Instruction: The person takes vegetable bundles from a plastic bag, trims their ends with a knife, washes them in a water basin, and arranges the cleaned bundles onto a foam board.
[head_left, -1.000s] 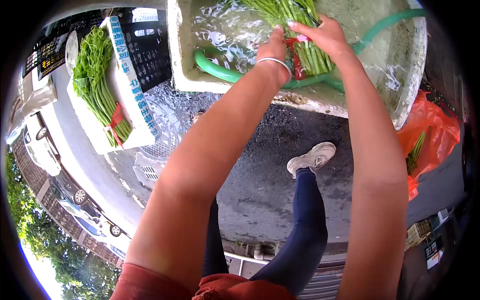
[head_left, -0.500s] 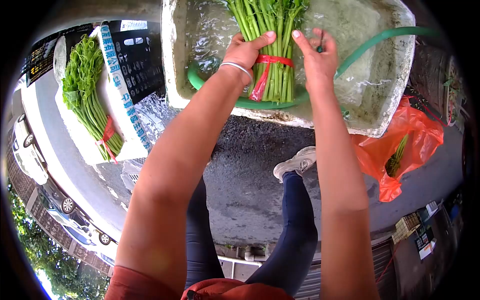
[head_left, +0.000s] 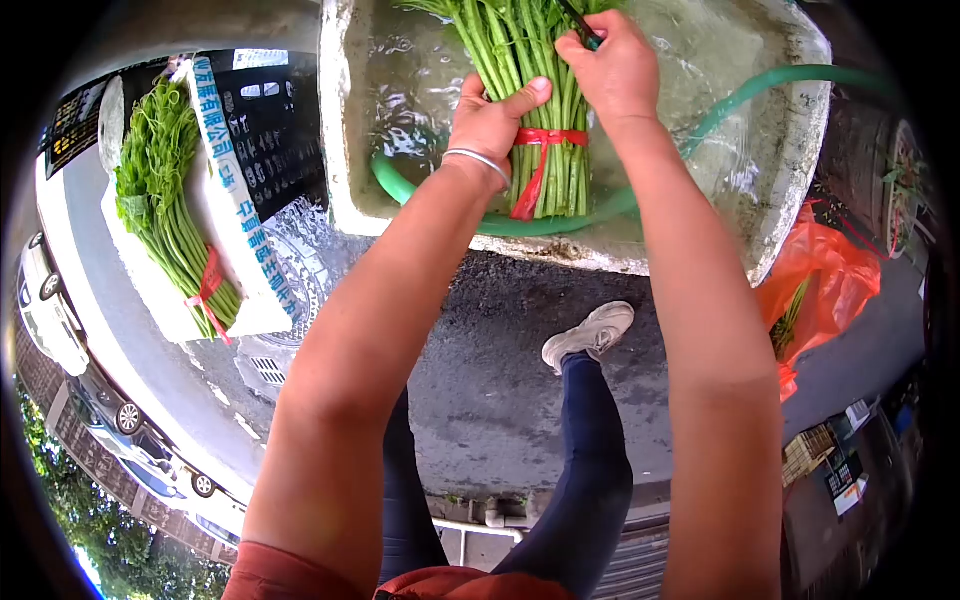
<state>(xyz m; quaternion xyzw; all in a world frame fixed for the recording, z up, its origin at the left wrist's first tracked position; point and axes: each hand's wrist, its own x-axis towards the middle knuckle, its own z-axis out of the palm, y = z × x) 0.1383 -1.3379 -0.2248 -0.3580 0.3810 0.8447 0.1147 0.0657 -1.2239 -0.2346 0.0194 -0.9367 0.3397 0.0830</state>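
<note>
A bunch of green leafy stalks [head_left: 560, 185], bound with red tape [head_left: 562, 137], is held over a water-filled tub [head_left: 345, 130]. My left hand [head_left: 490, 122] grips it from the left side, thumb lying across the stalks just above the tape. Higher up on the right, my right hand [head_left: 622, 75] is closed around a slim dark knife-like tool [head_left: 582, 24] with a greenish handle. Its dark tip lies against the upper stalks, and part of it is hidden by my fingers. The leafy ends run out of view at the top.
A green hose [head_left: 755, 85] loops through the tub and passes behind the stalks. On the left, another taped bunch [head_left: 175, 210] lies on a white foam box [head_left: 235, 175] near a black crate [head_left: 275, 130]. An orange plastic bag [head_left: 835, 280] with greens sits right of the tub.
My right hand has moved up and left from beside the bunch onto its upper stalks, bringing the dark tool against them. My left hand keeps its grip on the bunch.
</note>
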